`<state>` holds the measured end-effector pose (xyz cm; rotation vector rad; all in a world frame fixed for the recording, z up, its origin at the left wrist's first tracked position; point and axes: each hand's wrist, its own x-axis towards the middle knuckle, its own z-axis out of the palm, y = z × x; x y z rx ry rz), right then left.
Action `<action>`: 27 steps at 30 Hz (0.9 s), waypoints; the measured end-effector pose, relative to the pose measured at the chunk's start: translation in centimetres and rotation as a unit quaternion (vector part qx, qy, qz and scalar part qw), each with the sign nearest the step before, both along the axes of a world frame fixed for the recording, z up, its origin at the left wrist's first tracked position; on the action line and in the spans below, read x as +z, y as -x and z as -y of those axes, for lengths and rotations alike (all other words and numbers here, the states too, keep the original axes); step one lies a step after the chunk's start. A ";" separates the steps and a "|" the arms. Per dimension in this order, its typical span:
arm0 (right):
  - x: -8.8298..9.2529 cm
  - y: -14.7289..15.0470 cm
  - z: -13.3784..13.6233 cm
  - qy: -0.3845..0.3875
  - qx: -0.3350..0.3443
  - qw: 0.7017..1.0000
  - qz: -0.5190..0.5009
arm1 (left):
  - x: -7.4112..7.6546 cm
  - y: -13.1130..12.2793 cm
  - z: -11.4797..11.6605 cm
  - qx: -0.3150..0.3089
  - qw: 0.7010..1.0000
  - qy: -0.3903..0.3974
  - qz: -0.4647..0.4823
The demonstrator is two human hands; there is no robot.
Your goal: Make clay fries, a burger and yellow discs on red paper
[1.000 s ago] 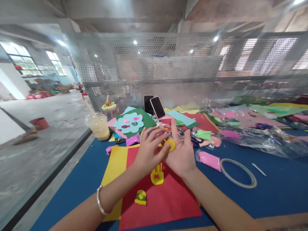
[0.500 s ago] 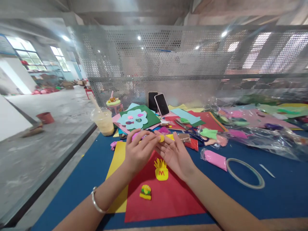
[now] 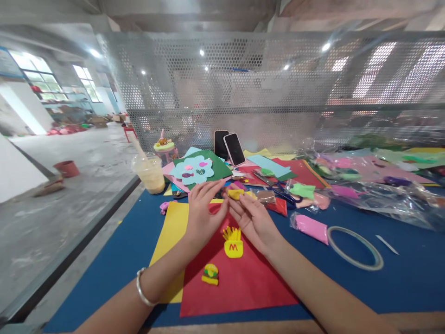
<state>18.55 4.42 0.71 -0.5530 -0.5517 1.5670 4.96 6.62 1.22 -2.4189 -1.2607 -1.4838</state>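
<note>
On the blue surface (image 3: pixel 347 292), from left: clear cup (image 3: pixel 153 177) of pale drink; yellow carton (image 3: pixel 233 250) of fries (image 3: pixel 231 233) on red paper (image 3: pixel 243 290); clear packet (image 3: pixel 310 228) of pink material. Curves the left hand (image 3: pixel 202 217) loosely, thumb and fingers parted, beside a yellow piece (image 3: pixel 235 194); pinches it in the right hand (image 3: pixel 255 223), thumb against fingers.

Yellow piece (image 3: pixel 236 194), yellow fries box (image 3: pixel 233 253) with red M (image 3: pixel 233 247), red sheet (image 3: pixel 250 287), yellow sheet (image 3: pixel 174 232), blue tabletop (image 3: pixel 118 260)

blue tabletop (image 3: pixel 347 290) | red sheet (image 3: pixel 243 283) | pink packet (image 3: pixel 312 228) | ring (image 3: pixel 377 266), probably tape
</note>
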 end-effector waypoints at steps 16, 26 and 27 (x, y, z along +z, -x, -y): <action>0.7 0.7 1.1 -0.022 0.072 0.994 0.081 | -0.3 0.4 -0.1 -0.027 0.978 -0.138 -0.156; 1.2 -0.5 0.0 0.081 0.019 0.993 -0.086 | -0.8 -1.6 3.1 -0.167 0.959 -0.054 -0.222; 1.4 -0.6 0.0 0.085 0.006 0.992 -0.093 | -0.8 -2.0 3.5 -0.172 0.954 -0.022 -0.246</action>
